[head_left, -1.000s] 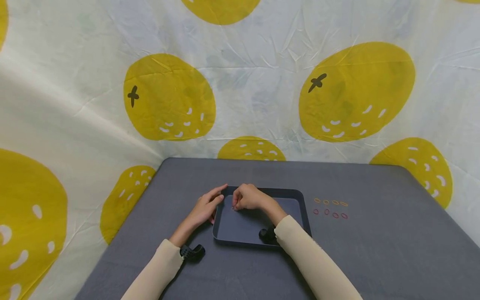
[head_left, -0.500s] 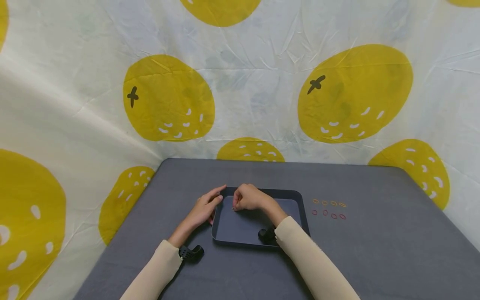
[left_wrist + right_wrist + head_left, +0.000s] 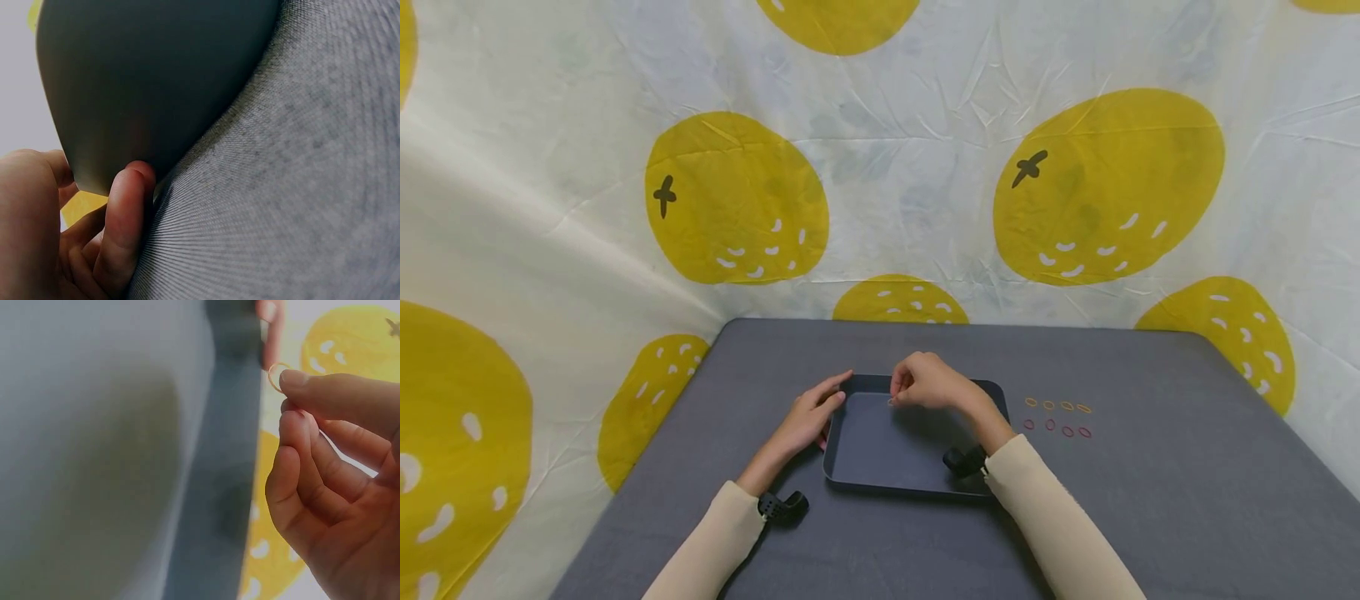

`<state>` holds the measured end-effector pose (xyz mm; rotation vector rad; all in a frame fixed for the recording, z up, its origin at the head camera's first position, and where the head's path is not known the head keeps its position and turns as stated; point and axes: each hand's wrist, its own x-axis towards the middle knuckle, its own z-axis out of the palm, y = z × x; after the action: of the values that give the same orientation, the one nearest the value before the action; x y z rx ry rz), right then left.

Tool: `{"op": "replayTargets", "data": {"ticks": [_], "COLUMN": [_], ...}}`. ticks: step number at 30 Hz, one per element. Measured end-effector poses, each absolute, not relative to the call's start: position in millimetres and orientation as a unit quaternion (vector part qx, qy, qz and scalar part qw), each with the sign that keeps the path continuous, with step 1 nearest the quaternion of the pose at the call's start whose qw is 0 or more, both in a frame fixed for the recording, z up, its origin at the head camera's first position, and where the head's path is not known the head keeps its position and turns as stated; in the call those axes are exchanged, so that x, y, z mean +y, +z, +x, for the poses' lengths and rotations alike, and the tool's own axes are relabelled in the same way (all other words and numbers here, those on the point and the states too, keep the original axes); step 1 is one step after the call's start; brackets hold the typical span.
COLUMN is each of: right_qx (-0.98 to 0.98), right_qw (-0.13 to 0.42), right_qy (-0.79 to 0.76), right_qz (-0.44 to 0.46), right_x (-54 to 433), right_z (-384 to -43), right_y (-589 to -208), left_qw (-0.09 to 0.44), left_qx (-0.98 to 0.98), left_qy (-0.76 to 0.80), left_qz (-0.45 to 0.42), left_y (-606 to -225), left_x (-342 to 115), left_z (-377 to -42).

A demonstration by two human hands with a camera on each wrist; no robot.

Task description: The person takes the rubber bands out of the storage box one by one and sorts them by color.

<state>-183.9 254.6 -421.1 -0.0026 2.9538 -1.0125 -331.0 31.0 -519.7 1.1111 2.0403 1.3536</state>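
Note:
A shallow dark grey tray [image 3: 859, 485] lies on the table in the head view. At its left rim, my left hand [image 3: 811, 414] grips the wall, thumb at the edge and a finger stretched along the back corner; the left wrist view has its fingertips against the tray's outer side. Over the back part of the tray, my right hand [image 3: 934, 381] pinches a thin orange rubber band [image 3: 269, 377] between thumb and fingers. In the right wrist view that loop sticks out beyond the thumb tip, and the remaining fingers are curled in.
Right of the tray lie a row of several orange-yellow rubber bands [image 3: 1048, 405] and, nearer, a row of several red rubber bands [image 3: 1067, 432]. The grey table [image 3: 1180, 483] ends at a white curtain [image 3: 910, 200] with yellow fruit prints.
My right hand has risen and moved right and back from the left part of the tray, with the small band in its fingers. My left hand has kept its place at the rim.

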Motion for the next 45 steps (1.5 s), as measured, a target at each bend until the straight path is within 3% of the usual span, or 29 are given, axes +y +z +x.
{"op": "replayTargets", "data": {"ticks": [15, 25, 35, 45], "right_qx": [0.943, 0.93, 0.908, 0.919], "right_qw": [-0.053, -0.084, -0.046, -0.043], "right_qy": [-0.321, -0.329, -0.347, -0.283], "right_qz": [0.07, 0.142, 0.231, 0.272], "right_x": [328.1, 392.6, 441.5, 461.2], "right_z": [-97.2, -29.0, 11.3, 26.3], "right_y": [-390.7, -397.8, -436.5, -450.4], "left_qw": [0.221, 0.227, 0.228, 0.23], "left_qx": [0.737, 0.736, 0.738, 0.736], "left_qy": [0.49, 0.491, 0.49, 0.49], "left_qz": [0.408, 0.408, 0.404, 0.406], "left_y": [-520.8, -522.8, -520.7, -518.7], "left_x": [30.8, 27.4, 28.2, 28.2], "left_z": [-331.7, -331.6, -332.2, -331.1]}}
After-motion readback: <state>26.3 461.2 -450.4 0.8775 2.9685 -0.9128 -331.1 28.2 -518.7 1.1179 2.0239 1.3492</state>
